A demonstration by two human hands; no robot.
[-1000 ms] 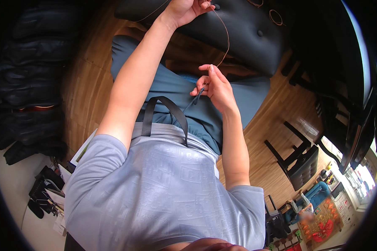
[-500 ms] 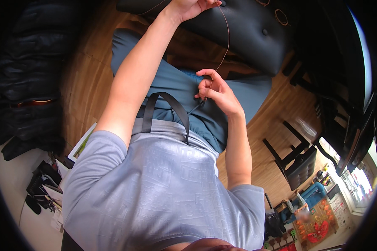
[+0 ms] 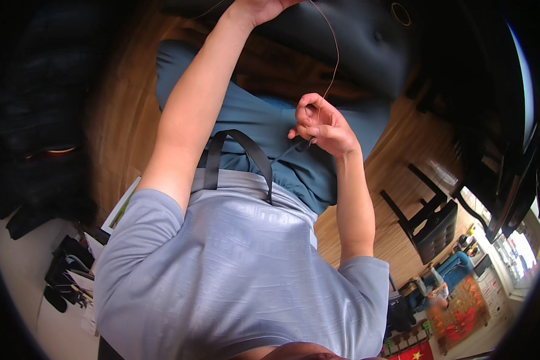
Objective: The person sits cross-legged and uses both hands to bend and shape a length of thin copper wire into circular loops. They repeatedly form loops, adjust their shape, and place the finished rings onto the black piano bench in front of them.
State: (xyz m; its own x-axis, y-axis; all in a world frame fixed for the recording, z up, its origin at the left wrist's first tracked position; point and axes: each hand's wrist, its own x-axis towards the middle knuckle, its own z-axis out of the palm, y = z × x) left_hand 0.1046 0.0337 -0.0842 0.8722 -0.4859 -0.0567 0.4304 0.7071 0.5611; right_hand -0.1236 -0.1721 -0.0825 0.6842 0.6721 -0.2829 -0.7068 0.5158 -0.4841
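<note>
A thin copper-coloured wire bows between my two hands. Its upper end runs to the fingers of my left hand, which is partly cut off by the top edge; the wire meets it at the fingertips, over a black padded bench. Lower down, above my blue-grey trousers, my right hand has its fingers curled round with the wire passing between them. A dark cord leads from the trousers' waist to just under that hand; whether the hand touches it I cannot tell.
A coil of wire lies on the bench's far right. A black chair stands on the wooden floor at right, beside a glossy black piece of furniture. Dark padded seating lines the left. Another person is in the background.
My right hand has shifted right and slightly, its fingers curling more tightly. My left hand has moved up, so its fingers leave the picture. The wire's bow has swung right.
</note>
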